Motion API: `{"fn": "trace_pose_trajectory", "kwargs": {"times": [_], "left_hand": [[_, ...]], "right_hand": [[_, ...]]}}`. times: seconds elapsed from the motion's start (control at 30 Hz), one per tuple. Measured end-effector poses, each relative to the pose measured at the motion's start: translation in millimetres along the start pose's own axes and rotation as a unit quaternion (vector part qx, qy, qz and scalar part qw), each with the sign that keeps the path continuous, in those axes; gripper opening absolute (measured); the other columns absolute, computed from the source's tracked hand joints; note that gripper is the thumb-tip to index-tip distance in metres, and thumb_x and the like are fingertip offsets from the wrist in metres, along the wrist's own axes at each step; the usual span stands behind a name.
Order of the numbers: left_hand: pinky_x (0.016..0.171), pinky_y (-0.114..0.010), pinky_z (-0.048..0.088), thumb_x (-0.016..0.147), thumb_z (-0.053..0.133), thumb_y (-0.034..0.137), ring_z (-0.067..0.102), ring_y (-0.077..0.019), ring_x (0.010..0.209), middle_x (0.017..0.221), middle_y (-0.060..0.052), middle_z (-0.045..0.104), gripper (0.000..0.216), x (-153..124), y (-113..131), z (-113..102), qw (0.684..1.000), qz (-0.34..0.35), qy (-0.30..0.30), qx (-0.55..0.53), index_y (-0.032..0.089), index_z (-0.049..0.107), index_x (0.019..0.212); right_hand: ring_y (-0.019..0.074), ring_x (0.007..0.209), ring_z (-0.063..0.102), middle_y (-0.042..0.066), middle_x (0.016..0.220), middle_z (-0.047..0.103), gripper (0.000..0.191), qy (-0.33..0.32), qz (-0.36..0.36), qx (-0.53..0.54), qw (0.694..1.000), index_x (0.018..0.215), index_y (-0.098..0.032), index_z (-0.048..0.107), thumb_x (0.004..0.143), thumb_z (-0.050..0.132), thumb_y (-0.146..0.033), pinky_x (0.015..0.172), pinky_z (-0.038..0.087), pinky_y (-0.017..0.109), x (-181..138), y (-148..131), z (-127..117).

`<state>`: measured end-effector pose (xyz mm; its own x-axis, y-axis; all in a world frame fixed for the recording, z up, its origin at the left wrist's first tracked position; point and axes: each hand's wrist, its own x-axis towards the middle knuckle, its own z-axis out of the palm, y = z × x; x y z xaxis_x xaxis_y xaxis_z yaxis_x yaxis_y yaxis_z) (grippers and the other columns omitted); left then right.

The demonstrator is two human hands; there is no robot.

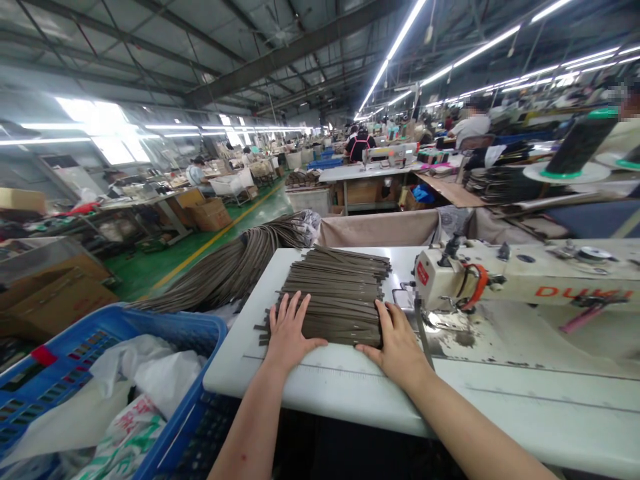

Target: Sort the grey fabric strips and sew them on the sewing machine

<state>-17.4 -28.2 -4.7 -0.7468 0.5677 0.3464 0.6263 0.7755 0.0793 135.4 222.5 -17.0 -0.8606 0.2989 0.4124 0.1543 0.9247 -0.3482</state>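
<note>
A flat pile of dark brown-grey fabric strips [335, 287] lies crosswise on the white sewing table [320, 393]. At its left end rests my left hand [287, 333], fingers spread over the strip ends and thumb along the near edge. My right hand [397, 340] touches the pile's right end, its fingers stretched forward and thumb pointing left. Neither hand is wrapped round a strip. Just right of my right hand stands the sewing machine [470, 273], its needle area close to the pile.
To the left is a blue plastic basket [200, 327] with white plastic bags [165, 380]. A long bundle of strips [230, 263] hangs beyond the table's left edge. A black thread cone [580, 147] stands at the right. Co-workers sit at farther machines.
</note>
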Motion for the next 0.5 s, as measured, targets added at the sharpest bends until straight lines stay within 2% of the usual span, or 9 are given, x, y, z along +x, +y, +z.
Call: {"fn": "trace_pose_trajectory", "kwargs": {"times": [0.13,0.27,0.5], "left_hand": [[0.127,-0.067,0.014,0.076,0.082,0.07,0.022,-0.0424,0.158,0.169,-0.016,0.032,0.116,-2,1,-1,1.0,0.02,0.022,-0.006,0.025,0.026,0.167],[0.129,-0.064,0.01,0.075,0.082,0.072,0.019,-0.04,0.159,0.17,-0.016,0.031,0.118,-9,3,-4,0.997,0.073,0.028,-0.018,0.023,0.025,0.167],[0.13,-0.061,0.008,0.078,0.075,0.077,0.02,-0.0398,0.159,0.168,-0.017,0.034,0.115,-16,2,-8,0.995,0.099,0.02,-0.024,0.02,0.027,0.166]], "right_hand": [[0.0443,0.149,0.038,0.027,0.157,0.039,0.106,0.017,0.003,-0.002,1.0,0.162,-0.013,0.028,0.08,0.081,-0.055,0.121,0.039,0.059,-2,0,0],[0.0456,0.15,0.036,0.027,0.161,0.035,0.117,0.033,-0.006,0.004,0.999,0.165,-0.014,0.019,0.077,0.085,-0.054,0.121,0.038,0.061,-11,-1,-4],[0.0443,0.156,0.026,0.027,0.166,0.026,0.122,0.016,-0.01,0.03,0.999,0.167,-0.016,0.01,0.078,0.084,-0.054,0.123,0.036,0.061,-31,1,-14]]}}
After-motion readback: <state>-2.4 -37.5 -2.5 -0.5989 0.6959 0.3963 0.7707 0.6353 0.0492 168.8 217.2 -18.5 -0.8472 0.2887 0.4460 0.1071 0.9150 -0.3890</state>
